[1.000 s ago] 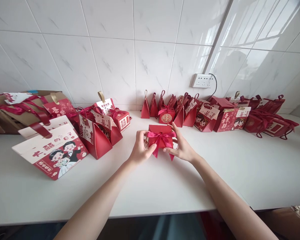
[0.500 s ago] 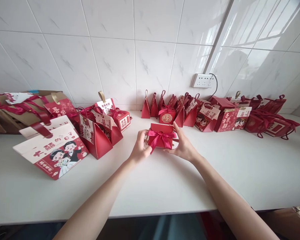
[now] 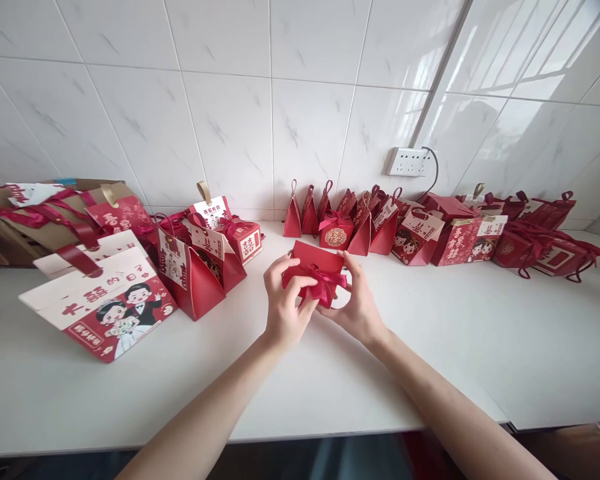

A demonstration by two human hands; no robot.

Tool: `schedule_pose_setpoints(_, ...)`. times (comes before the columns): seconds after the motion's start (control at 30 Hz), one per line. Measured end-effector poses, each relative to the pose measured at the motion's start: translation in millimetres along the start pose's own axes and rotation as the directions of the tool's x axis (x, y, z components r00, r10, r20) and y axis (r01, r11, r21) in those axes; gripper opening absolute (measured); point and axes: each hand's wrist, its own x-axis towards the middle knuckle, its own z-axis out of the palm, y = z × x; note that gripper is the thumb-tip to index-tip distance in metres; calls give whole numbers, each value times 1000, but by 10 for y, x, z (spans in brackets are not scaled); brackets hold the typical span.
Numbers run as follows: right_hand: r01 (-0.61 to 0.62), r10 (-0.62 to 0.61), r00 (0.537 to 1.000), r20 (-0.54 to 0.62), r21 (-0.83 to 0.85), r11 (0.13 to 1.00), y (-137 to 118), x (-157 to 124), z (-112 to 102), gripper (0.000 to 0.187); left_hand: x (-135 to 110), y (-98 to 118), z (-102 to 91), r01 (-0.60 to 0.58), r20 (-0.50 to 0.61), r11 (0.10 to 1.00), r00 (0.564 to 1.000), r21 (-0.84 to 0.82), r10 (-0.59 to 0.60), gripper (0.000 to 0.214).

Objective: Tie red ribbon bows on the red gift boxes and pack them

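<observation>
The left hand [image 3: 285,303] at 9 o'clock and the right hand [image 3: 357,303] at 3 curl closed around the tilted box [image 3: 310,259], its bow [image 3: 326,283] already tied, apparently finished but not set down on the counter [image 3: 430,333].

Bright daylight glares off the glossy wall tiles [image 3: 525,73] at right; edges bow outward, focus sharp.

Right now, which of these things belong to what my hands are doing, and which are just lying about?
In hand: small red gift box, its satin bow, left hand, right hand.
Lying about: triangular red bags, cartoon-couple box, wall socket, white counter.
</observation>
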Motion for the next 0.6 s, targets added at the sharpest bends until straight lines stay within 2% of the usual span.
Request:
schedule_pose_setpoints(0.13, 13, -9, 998, -65, 48, 999, -36, -30, -11, 92, 36, 69, -38, -104, -39, 994, 994, 21, 105, 7)
schedule_pose_setpoints(0.4, 68, -50, 989, -138, 132, 989, -107, -60, -37, 98, 87, 190, -104, -147, -92, 989, 985, -32, 143, 9)
schedule_pose_setpoints(0.6, 92, -68, 983, -171, 133, 987, -133, -58, -54, 96, 96, 215, -117, -157, -79, 986, 985, -63, 152, 9)
